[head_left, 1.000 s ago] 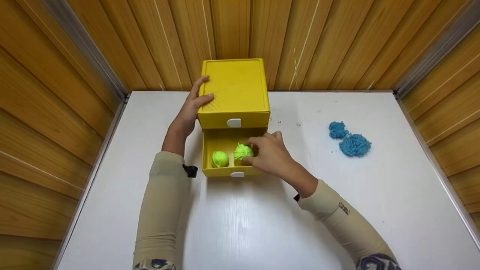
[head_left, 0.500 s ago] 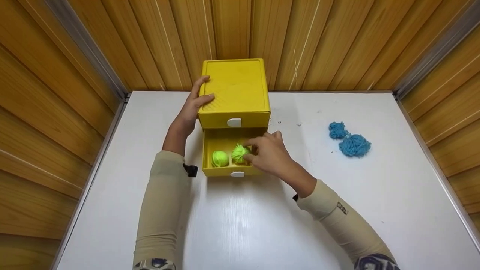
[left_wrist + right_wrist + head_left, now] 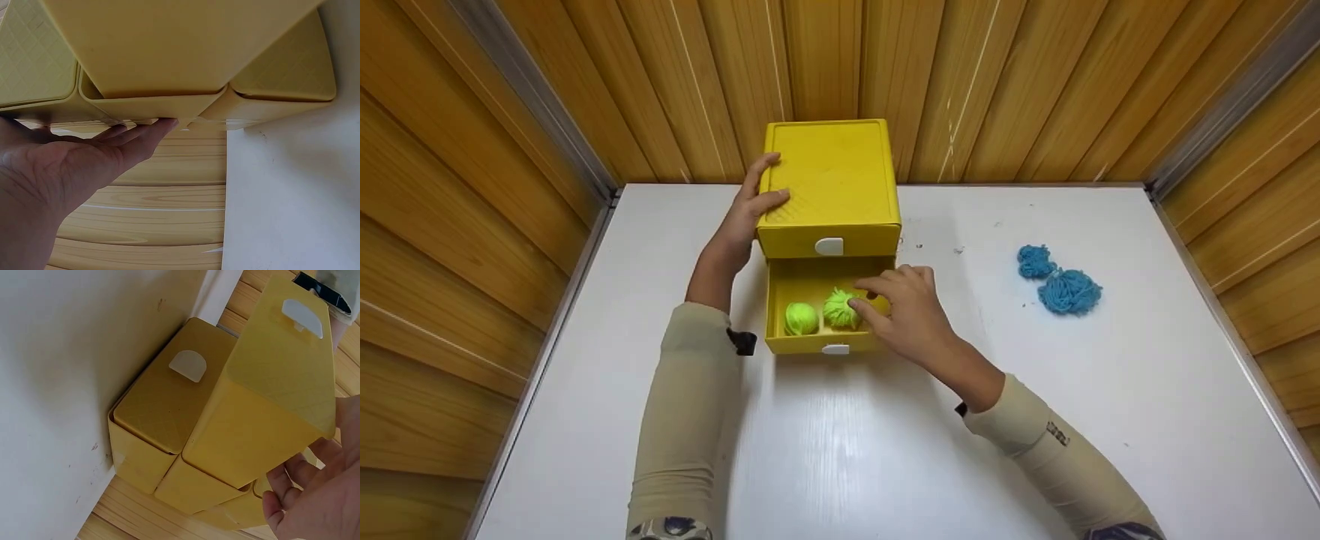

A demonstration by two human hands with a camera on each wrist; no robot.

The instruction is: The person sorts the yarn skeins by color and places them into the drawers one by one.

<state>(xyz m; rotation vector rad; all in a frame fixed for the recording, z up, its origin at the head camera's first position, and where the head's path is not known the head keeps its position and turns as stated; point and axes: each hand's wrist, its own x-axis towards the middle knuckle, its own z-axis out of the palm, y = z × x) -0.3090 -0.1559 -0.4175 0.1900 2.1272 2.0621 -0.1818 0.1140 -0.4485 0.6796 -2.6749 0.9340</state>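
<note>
A yellow drawer cabinet (image 3: 832,172) stands at the back of the table. Its pulled-out drawer (image 3: 802,345) holds two neon green yarn balls, a left one (image 3: 799,319) and a right one (image 3: 838,309), side by side. My left hand (image 3: 739,217) rests against the cabinet's left side, thumb on the top edge; in the left wrist view its fingers (image 3: 149,138) lie fairly straight along the yellow side. My right hand (image 3: 911,315) is over the drawer's right side, thumb tip close to the right ball, fingers loosely bent. The right wrist view shows that hand (image 3: 323,486) beside the drawer wall.
Two blue yarn balls, a smaller one (image 3: 1035,261) and a larger one (image 3: 1070,292), lie on the white table (image 3: 840,450) to the right. Wood-panelled walls (image 3: 825,60) enclose the back and sides. Another drawer with a white handle (image 3: 188,365) sits closed below the pulled-out one.
The right green ball has shifted slightly left and come to rest in the drawer. My right hand has let go of it and drawn back a little right. The left hand stays put.
</note>
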